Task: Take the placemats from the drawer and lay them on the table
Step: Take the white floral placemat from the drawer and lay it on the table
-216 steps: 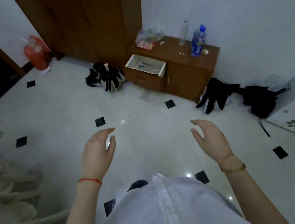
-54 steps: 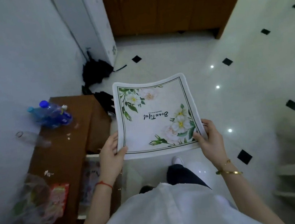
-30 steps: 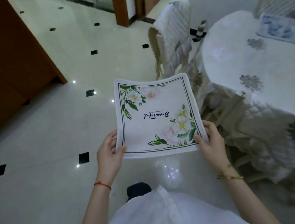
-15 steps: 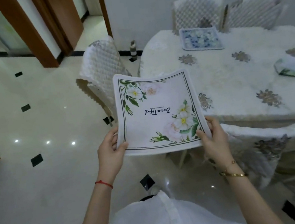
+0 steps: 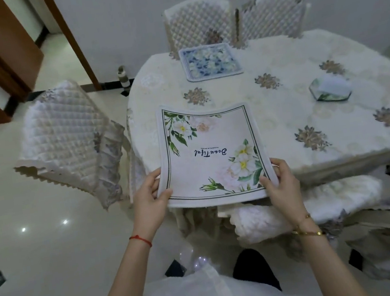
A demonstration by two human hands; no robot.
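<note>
Head view, nearest first. My left hand (image 5: pixel 149 199) and my right hand (image 5: pixel 280 181) each pinch a near corner of the floral placemat (image 5: pixel 211 155), thumbs on the printed face, remaining fingers curled beneath where they are mostly hidden. The mat is held in the air, sagging slightly between the grips, its far edge curling up. Its printed word reads upside down to me. The near edge of the mat hangs just short of the table (image 5: pixel 284 115), above the white padded chair seat (image 5: pixel 304 205) tucked against the table's near side; the far half already overlies the tablecloth without touching it, as far as I can tell.

To the left of the table stands a quilted chair (image 5: pixel 67 140), angled away from it. On the table's right part, well apart from my mat, sits a small green-edged tissue box (image 5: pixel 331 88). At the table's far edge lies a blue floral placemat (image 5: pixel 210 61), flat, in front of the left of two quilted chairs (image 5: pixel 233 20) against the wall.

Progress, as a judgement: one mat appears laid, a second is out of the drawer and carried to the table but not yet set down. What remains is lowering this mat flat on the near side; whether more mats wait in the drawer cannot be told from here
</note>
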